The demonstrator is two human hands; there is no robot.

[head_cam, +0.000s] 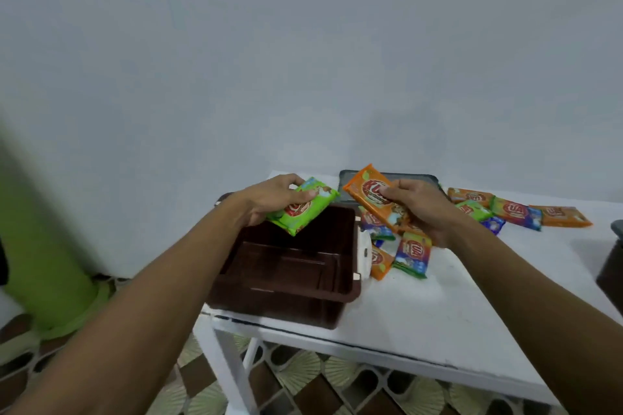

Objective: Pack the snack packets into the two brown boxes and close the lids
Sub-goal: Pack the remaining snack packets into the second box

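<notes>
Nothing looks packed yet: the brown box [303, 293] beneath the left hand [266, 199] shows a bare, ribbed plastic floor and stands open. The left hand grips a glossy green packet [301, 207] over it, and the right hand [426, 209] pinches a flat orange packet [369, 194]. Crinkly foil loose packets [515, 210] lie scattered below and right of the right hand on the white table [455, 307]. By my judgement, nearly all the packing remains, along with both lids.
</notes>
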